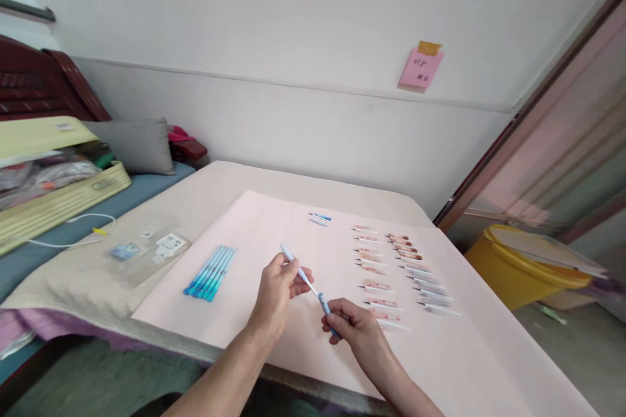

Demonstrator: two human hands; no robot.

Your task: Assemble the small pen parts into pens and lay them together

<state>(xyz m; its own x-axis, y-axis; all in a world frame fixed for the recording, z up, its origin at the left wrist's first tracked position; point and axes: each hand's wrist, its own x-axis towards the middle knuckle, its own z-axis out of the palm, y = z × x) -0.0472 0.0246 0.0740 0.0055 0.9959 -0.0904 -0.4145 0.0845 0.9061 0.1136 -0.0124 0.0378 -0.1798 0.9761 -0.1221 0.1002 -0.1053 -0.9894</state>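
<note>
Both hands hold one slim pen (299,268) with a pale barrel and a blue end, tilted above the pink paper sheet (254,221). My left hand (276,290) pinches the pale barrel near its middle. My right hand (353,328) is closed around the blue end of the pen. A tight row of several blue pens (211,272) lies on the sheet to the left of my hands. To the right lie two columns of several pen parts with pinkish caps (376,267) and greyish caps (424,280). Two small blue pieces (319,217) rest further back.
The sheet covers a table (215,176) against a white wall. Clear plastic packets (147,250) lie at the left. A bed with a grey pillow (132,144) and an open yellow case (59,195) stands beyond. A yellow bin (513,273) sits on the floor at the right.
</note>
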